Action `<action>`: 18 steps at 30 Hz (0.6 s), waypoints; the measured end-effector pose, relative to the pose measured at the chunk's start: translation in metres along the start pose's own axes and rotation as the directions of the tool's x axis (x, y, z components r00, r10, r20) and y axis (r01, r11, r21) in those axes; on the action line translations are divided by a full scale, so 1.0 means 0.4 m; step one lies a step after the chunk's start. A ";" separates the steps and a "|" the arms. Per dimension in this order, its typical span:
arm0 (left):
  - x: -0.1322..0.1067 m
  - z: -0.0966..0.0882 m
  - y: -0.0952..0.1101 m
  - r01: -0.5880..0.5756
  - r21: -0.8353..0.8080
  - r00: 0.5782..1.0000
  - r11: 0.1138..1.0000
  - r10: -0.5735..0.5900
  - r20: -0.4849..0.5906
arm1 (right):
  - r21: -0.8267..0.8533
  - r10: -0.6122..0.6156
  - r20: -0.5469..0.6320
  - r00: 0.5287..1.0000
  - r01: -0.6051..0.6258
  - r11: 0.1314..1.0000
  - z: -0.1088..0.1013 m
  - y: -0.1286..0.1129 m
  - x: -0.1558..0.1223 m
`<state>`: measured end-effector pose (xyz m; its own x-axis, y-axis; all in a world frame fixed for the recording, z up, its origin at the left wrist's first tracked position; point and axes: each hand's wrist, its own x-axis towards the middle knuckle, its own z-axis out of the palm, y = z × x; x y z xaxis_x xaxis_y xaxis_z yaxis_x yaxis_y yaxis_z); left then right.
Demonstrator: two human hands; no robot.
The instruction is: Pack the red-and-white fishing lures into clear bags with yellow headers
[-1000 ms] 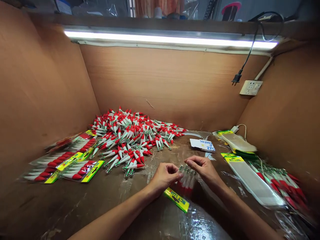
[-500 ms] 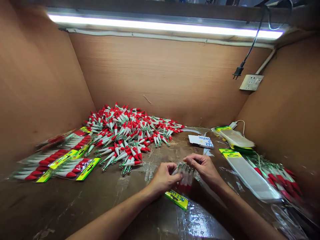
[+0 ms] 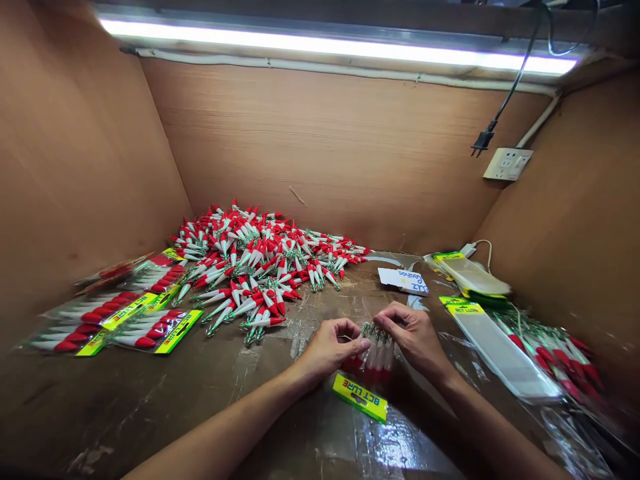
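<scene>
Lure pack [image 3: 377, 357]: between hands over bench [image 3: 280, 427], hooks [image 3: 373, 331] away from wearer, yellow header card [image 3: 350, 389] nearest | left hand [image 3: 325, 347]: grip nearly closed at pack's left edge, can't tell on what | right hand [image 3: 407, 330]: grip pinched at hook end of pack | risk: slipping pinch could let hooks prick fingers

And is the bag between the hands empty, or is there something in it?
Not empty: red-and-white lures show through the clear bag. Whether it's completely full, I can't tell.
</scene>
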<state>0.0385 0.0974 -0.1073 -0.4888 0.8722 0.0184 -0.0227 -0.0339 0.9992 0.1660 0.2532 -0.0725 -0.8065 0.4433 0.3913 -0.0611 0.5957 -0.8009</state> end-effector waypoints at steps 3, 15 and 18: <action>-0.004 0.001 0.007 0.045 -0.013 0.999 0.999 -0.046 -0.021 | -0.008 -0.005 -0.012 1.000 0.005 1.000 0.004 -0.001 -0.002; -0.004 0.005 -0.009 -0.001 -0.099 0.999 0.995 -0.002 -0.034 | -0.007 0.002 -0.017 1.000 -0.002 1.000 0.004 0.001 -0.002; -0.003 0.001 -0.016 -0.001 -0.135 1.000 0.991 0.002 0.008 | -0.014 0.003 -0.021 1.000 -0.003 1.000 -0.001 0.000 -0.002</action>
<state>0.0397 0.0968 -0.1137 -0.4821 0.8759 0.0205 -0.1400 -0.1001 0.9851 0.1668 0.2530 -0.0727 -0.7942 0.4590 0.3981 -0.0501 0.6035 -0.7958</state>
